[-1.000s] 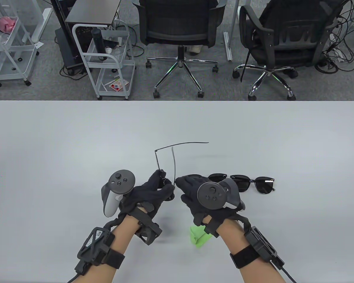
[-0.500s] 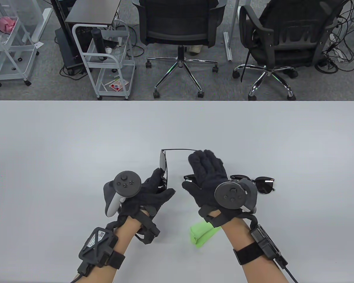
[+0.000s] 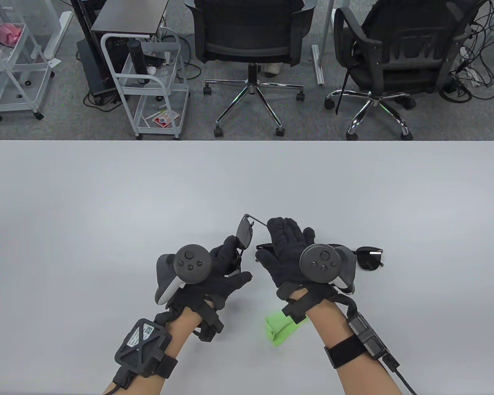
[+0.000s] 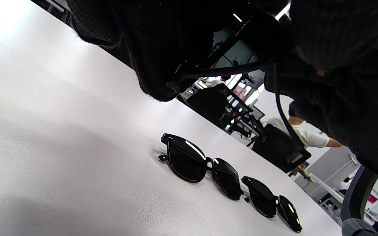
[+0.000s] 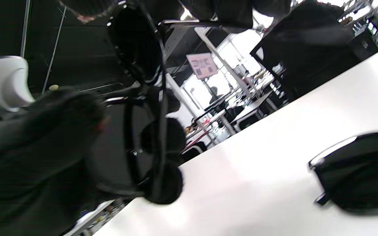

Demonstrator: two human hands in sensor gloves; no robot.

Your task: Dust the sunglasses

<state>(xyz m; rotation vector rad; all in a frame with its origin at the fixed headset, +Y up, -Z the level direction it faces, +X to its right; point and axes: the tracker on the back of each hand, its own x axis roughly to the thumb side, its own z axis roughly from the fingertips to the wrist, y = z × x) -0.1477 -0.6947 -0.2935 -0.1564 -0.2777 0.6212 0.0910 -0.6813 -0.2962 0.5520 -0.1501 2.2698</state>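
Note:
My left hand (image 3: 230, 257) grips a thin-framed pair of sunglasses (image 3: 244, 233) by its lower lens edge and holds it upright above the table. Its lenses show close up in the right wrist view (image 5: 136, 49). My right hand (image 3: 286, 236) is stretched out flat, and its fingertips (image 3: 276, 224) touch the tip of that pair's temple arm (image 3: 257, 220). Two more dark sunglasses lie on the table, mostly under my right hand: one to the right (image 3: 370, 259) and one nearer the middle (image 3: 264, 247). Both show fully in the left wrist view (image 4: 202, 164) (image 4: 271, 203).
A folded green cloth (image 3: 280, 329) lies on the white table (image 3: 107, 197) just below my right wrist. Beyond the far table edge stand two office chairs (image 3: 251, 41) and a white trolley (image 3: 148, 82).
The held sunglasses tilted and moved right and lower. Their long temple arm swung in from spread wide to short against my right fingertips. My right hand moved forward over the lying sunglasses.

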